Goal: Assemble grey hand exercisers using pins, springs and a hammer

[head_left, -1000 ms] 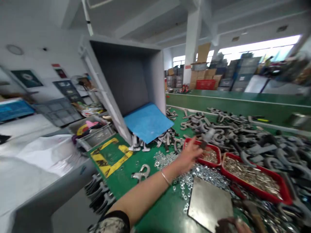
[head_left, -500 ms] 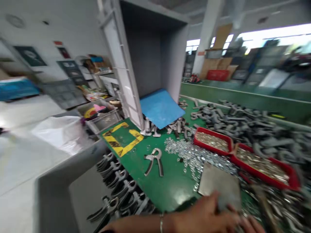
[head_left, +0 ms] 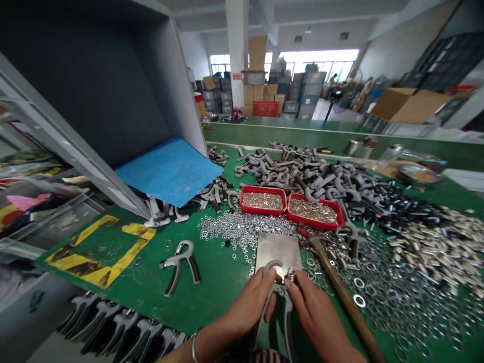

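Fingers (head_left: 297, 297) on grey hand grip (head_left: 279, 289)

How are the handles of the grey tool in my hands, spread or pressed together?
Spread: the grey tool has its two handles standing apart, with a dark gap showing between them.

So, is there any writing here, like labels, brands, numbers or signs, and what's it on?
No text can be read.
Red-marked sign on the pillar: too small and blurred to read.
Pale label on a stacked grey crate at the back: too small to read.
Grey hand grip in the left hand: no lettering visible.
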Demonstrator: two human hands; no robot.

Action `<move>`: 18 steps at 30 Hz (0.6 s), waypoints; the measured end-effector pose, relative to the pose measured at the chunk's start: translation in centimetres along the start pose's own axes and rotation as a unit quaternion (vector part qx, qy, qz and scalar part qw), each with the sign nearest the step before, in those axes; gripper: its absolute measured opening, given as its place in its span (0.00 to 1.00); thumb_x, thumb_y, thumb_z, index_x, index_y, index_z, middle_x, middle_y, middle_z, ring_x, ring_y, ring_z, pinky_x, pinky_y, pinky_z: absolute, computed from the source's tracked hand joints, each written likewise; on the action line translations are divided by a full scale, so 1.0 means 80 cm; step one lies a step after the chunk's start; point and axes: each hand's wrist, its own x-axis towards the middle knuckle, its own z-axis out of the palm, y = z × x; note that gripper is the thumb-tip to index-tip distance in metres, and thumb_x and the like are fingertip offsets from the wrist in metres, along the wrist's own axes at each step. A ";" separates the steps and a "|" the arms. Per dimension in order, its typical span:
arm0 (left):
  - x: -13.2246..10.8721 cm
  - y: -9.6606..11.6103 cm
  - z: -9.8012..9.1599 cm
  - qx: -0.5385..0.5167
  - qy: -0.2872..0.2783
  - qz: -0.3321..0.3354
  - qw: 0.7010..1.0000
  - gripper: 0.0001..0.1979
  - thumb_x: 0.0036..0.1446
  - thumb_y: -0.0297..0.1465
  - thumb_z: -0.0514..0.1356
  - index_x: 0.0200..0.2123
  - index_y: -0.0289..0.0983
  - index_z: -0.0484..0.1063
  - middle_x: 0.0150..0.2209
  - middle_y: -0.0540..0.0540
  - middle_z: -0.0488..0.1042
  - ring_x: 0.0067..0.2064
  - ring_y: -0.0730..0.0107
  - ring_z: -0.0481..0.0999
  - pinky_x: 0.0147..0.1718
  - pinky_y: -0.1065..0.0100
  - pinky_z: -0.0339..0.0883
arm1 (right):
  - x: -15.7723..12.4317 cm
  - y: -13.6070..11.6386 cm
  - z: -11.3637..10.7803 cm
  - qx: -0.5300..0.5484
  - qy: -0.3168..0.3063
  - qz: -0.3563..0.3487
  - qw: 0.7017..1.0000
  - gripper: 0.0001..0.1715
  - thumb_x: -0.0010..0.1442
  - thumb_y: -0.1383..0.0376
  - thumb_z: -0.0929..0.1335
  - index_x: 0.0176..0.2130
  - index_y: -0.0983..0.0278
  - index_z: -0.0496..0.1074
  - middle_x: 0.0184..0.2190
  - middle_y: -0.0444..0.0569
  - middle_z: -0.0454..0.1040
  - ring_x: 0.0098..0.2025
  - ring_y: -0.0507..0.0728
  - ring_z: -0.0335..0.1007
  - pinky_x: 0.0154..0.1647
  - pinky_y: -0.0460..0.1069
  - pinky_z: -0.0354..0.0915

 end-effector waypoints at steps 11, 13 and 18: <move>-0.002 -0.005 -0.002 0.220 -0.002 0.083 0.972 0.20 0.66 0.44 0.46 0.52 0.38 0.65 0.36 0.44 0.74 0.38 0.61 0.74 0.38 0.64 0.68 | -0.011 0.004 -0.008 0.088 -0.021 0.007 0.996 0.17 0.70 0.52 0.57 0.41 0.59 0.67 0.29 0.46 0.77 0.31 0.58 0.74 0.32 0.48 0.64; -0.006 -0.003 -0.013 0.259 -0.039 0.094 0.960 0.20 0.65 0.42 0.49 0.53 0.38 0.65 0.38 0.43 0.75 0.42 0.59 0.75 0.41 0.63 0.68 | -0.015 0.002 -0.012 0.108 -0.060 0.005 0.992 0.17 0.69 0.52 0.58 0.42 0.59 0.68 0.31 0.46 0.77 0.33 0.57 0.74 0.34 0.48 0.65; -0.008 0.001 -0.029 0.315 -0.152 0.105 0.931 0.26 0.55 0.45 0.60 0.53 0.38 0.67 0.41 0.42 0.76 0.42 0.54 0.77 0.42 0.61 0.68 | -0.027 -0.003 -0.015 0.170 -0.097 0.023 0.980 0.17 0.66 0.52 0.61 0.46 0.56 0.72 0.40 0.48 0.79 0.42 0.58 0.76 0.43 0.48 0.68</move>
